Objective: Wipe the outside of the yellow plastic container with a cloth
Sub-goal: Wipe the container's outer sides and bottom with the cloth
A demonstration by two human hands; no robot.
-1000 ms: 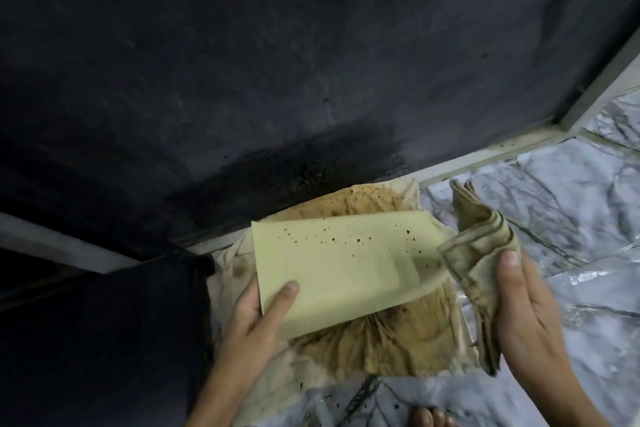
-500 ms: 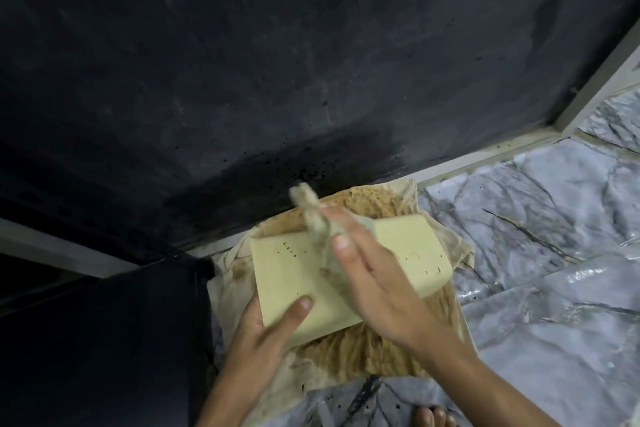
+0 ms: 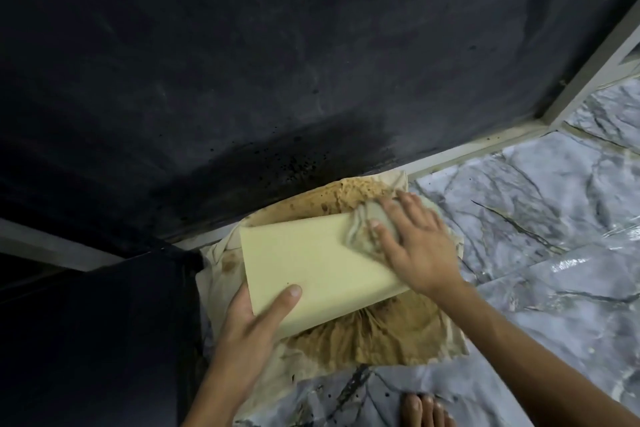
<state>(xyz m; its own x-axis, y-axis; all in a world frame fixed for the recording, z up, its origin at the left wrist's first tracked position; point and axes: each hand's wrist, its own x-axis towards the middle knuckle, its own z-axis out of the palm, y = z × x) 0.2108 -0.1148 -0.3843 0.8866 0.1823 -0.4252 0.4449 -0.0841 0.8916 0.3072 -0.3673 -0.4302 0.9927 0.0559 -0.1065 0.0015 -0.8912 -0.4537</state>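
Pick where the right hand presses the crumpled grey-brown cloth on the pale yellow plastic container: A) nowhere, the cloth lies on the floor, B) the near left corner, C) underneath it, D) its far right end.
D: the right hand flattens the crumpled grey-brown cloth on the pale yellow plastic container at its far right end, while the left hand grips the near left corner.

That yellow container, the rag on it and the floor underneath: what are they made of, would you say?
The yellow container looks like smooth matte plastic: flat, even-coloured faces with crisp edges. The rag under the right hand is soft woven cloth, bunched into folds and stained. The floor looks like polished marble or marble-patterned tile, grey-white with dark veins and glossy highlights; I can't tell which.
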